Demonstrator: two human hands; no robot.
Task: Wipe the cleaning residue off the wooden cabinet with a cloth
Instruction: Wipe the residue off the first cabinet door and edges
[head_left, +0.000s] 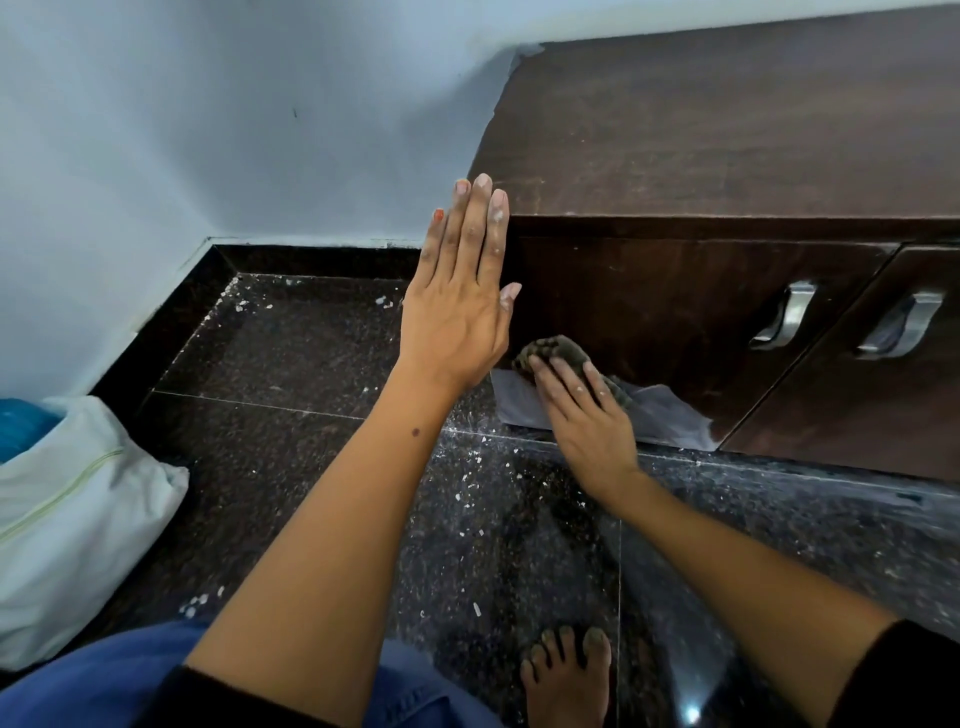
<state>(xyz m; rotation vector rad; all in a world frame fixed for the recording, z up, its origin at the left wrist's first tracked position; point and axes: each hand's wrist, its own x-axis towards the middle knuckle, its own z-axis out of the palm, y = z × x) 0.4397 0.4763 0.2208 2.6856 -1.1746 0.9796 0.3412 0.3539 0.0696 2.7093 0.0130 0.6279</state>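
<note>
The wooden cabinet (727, 130) stood against the pale wall (208, 130), its dark top bearing faint dusty streaks. All positions below are given relative to this cabinet.

The left hand (457, 306) was held flat at the cabinet's left front corner, fingers straight and pressed together, pointing up; its grip held nothing. White residue marked the fingertips and thumb. Whether the hand touched the cabinet's side edge could not be told.

The right hand (587, 415) was low against the cabinet's front panel, near its bottom left corner. Its grip was flat and slightly spread, the fingers pressing a dark, bunched cloth (553, 356) onto the panel. The cloth protruded above the fingertips.

A grey sheet (670, 415) lay on the floor at the foot of the cabinet, directly below the cloth and partly under the right hand.

Two metal handles (787, 314) and (901, 322) were mounted on the cabinet doors, to the right of the cloth.

The dark speckled floor (291, 353) in front of and left of the cabinet carried scattered white flakes. A white bag (72, 514) rested on the floor well to the left of the cabinet. A bare foot (566, 675) stood on the floor in front of the cabinet.
</note>
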